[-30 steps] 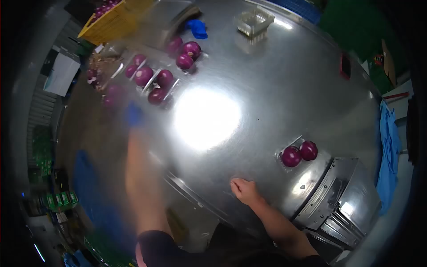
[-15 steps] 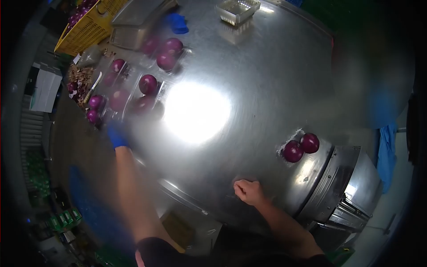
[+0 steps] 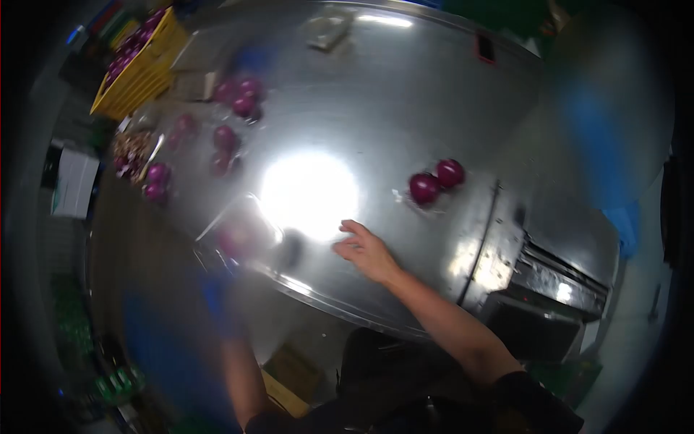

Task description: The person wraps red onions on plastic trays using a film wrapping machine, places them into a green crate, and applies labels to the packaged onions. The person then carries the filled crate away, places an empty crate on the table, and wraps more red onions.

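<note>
My left hand (image 3: 215,293), in a blue glove and smeared by motion, grips the near end of a clear tray (image 3: 259,206) at the table's front edge. Inside that tray is a blurred purple onion shape (image 3: 235,237); how many onions it holds I cannot tell. My right hand (image 3: 365,253) is bare and empty, its fingers apart over the metal table (image 3: 361,123), just right of the bright glare. Beyond it, to the right, two purple onions (image 3: 436,181) sit together on clear plastic.
Clear trays with onions (image 3: 224,148) stand at the left, near onion peelings (image 3: 134,148). A yellow crate (image 3: 141,79) full of onions is at the back left. Clear containers (image 3: 329,30) and a phone (image 3: 485,48) lie farther back. A metal machine (image 3: 553,275) is at the right.
My left hand has come back toward the front edge with a tray from the left group. My right hand has opened from a closed fist and reached forward. The view has shifted.
</note>
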{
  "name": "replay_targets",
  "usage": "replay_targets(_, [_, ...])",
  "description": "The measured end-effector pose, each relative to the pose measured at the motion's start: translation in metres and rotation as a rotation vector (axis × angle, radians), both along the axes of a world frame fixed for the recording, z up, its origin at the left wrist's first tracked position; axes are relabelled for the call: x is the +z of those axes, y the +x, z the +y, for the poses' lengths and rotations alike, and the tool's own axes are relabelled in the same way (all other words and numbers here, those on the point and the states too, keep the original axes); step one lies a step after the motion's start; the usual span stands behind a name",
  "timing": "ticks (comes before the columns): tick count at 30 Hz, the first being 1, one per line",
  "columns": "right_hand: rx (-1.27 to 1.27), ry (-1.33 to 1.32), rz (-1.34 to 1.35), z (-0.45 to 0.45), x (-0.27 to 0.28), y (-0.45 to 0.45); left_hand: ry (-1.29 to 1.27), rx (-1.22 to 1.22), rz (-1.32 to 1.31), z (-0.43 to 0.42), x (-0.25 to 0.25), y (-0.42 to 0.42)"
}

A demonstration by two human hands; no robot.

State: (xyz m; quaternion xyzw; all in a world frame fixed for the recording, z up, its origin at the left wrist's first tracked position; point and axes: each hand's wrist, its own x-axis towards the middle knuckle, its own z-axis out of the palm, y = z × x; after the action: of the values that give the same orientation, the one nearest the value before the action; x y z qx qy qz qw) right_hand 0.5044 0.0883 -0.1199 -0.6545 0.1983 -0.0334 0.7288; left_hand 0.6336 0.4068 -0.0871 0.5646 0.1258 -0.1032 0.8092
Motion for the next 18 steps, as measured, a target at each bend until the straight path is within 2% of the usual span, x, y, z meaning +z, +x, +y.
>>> replay_targets(2, [-0.011,0.012,0.02,-0.011,0.057,-0.018,-0.13,-0.275,-0.04,-0.041,0.005,-0.035])
replay_targets(3, [-0.028,0.106,0.103,-0.022,0.089,-0.032,-0.205,-0.425,-0.053,-0.069,0.01,-0.053])
replay_targets(4, [-0.078,0.023,0.034,-0.031,0.087,-0.046,-0.117,-0.458,-0.039,-0.113,0.028,-0.076])
replay_targets(5, [-0.187,-0.214,0.087,-0.043,0.099,-0.066,-0.031,-0.493,-0.037,-0.163,0.056,-0.105])
replay_targets(6, [-0.33,-0.214,0.016,-0.064,0.11,-0.094,0.059,-0.526,-0.044,-0.206,0.076,-0.127])
replay_targets(8, [-0.549,-0.238,-0.088,-0.109,0.123,-0.148,0.043,-0.736,-0.128,-0.27,0.095,-0.156])
replay_targets(9, [-0.61,-0.297,-0.029,-0.134,0.143,-0.183,0.035,-0.822,-0.174,-0.301,0.1,-0.172])
replay_targets(10, [-0.712,-0.354,-0.042,-0.159,0.146,-0.212,0.019,-0.906,-0.232,-0.332,0.103,-0.188])
replay_targets(11, [-0.804,-0.407,-0.053,-0.183,0.147,-0.24,0.192,-1.017,-0.351,-0.362,0.096,-0.195])
replay_targets(12, [-0.882,-0.387,-0.086,-0.208,0.149,-0.269,0.201,-0.983,-0.321,-0.4,0.108,-0.22])
replay_targets(13, [-0.953,-0.367,-0.124,-0.233,0.149,-0.296,0.161,-1.114,-0.446,-0.431,0.111,-0.232])
replay_targets(14, [-1.022,-0.407,-0.086,-0.258,0.149,-0.322,0.179,-1.124,-0.576,-0.466,0.116,-0.255])
replay_targets(15, [-1.086,-0.444,-0.045,-0.28,0.147,-0.346,0.137,-1.174,-0.485,-0.489,0.127,-0.281])
replay_targets(16, [-1.115,-0.45,0.002,-0.298,0.147,-0.366,0.157,-1.2,-0.559,-0.516,0.121,-0.293])
replay_targets(18, [-1.128,-0.461,0.066,-0.327,0.142,-0.396,0.207,-1.269,-0.506,-0.552,0.107,-0.312])
